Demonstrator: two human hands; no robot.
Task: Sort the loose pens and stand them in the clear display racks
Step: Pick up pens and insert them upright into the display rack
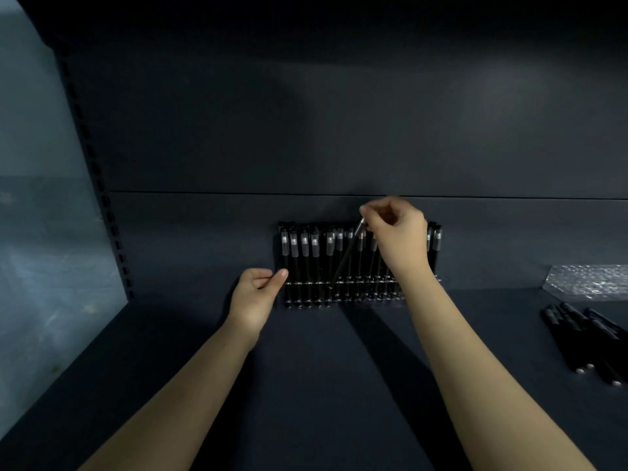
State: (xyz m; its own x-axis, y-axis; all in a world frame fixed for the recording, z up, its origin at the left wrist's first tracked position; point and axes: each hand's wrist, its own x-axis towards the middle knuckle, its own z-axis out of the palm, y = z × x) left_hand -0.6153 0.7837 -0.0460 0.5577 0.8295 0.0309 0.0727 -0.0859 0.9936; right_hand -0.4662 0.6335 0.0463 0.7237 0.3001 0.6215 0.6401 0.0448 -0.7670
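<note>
Two forearms (190,396) reach in from the shelf's (323,385) front edge. The right hand (396,232) is nearer the job: its fingers (368,212) pinch the top of a black pen (345,256). The pen slants down and left, its tip at the front row of the rack (356,283) by the back edge. The left hand (258,294) rests its thumb on the rack's left end; I cannot tell if it grips. Loose pens (577,338) lie near the right edge.

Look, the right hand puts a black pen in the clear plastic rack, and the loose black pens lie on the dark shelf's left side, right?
No, the head view shows the loose black pens lying on the right side of the dark shelf. The rest is correct.
</note>
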